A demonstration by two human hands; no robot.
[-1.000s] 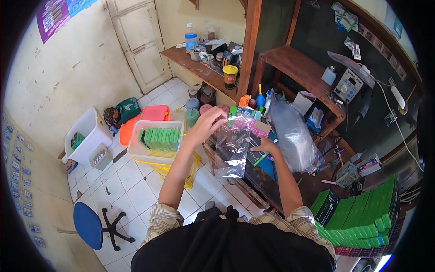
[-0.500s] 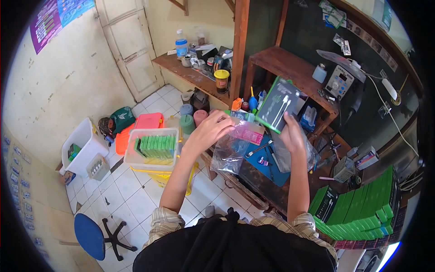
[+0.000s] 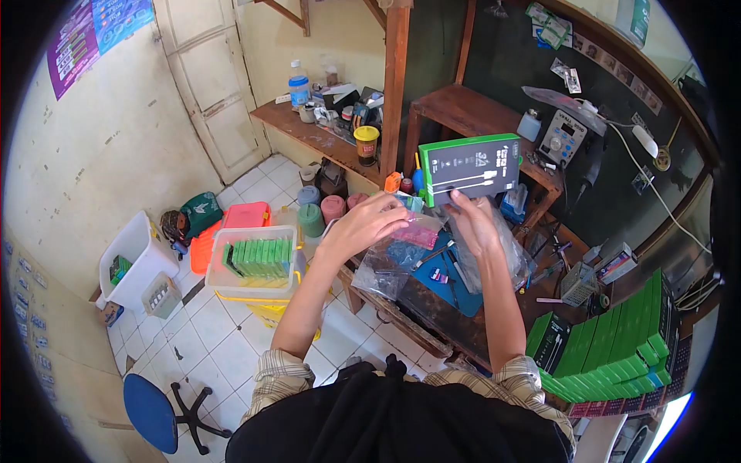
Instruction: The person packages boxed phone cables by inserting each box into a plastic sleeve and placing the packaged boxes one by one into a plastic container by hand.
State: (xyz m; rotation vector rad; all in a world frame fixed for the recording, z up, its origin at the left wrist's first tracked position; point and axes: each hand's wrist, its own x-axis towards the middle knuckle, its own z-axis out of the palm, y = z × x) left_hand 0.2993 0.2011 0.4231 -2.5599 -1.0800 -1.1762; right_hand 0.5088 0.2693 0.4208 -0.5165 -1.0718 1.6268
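My right hand (image 3: 478, 225) grips a black and green cable box (image 3: 472, 171), thumb across its lower front. The box is tilted with its printed face, showing white cables, toward me. My left hand (image 3: 367, 228) is closed, fingertips pinched together, near a pink packet (image 3: 421, 233) in clear plastic. Whatever lies between those fingertips is too small to make out. Below it, a clear plastic bag (image 3: 380, 274) rests at the table's edge. A blue mat (image 3: 463, 299) with small tools lies under and between my hands.
Stacks of green boxes (image 3: 610, 347) stand at the right. A clear tub (image 3: 255, 287) of similar boxes sits at left, beside a white bin (image 3: 127, 262). A wooden shelf (image 3: 463, 108) and a soldering station (image 3: 563, 135) are behind the table. A blue chair (image 3: 150, 413) stands lower left.
My right hand has turned the box from a steep upright tilt to a wider, nearly level one, its front now facing me. My left hand has shifted slightly down and stays closed.
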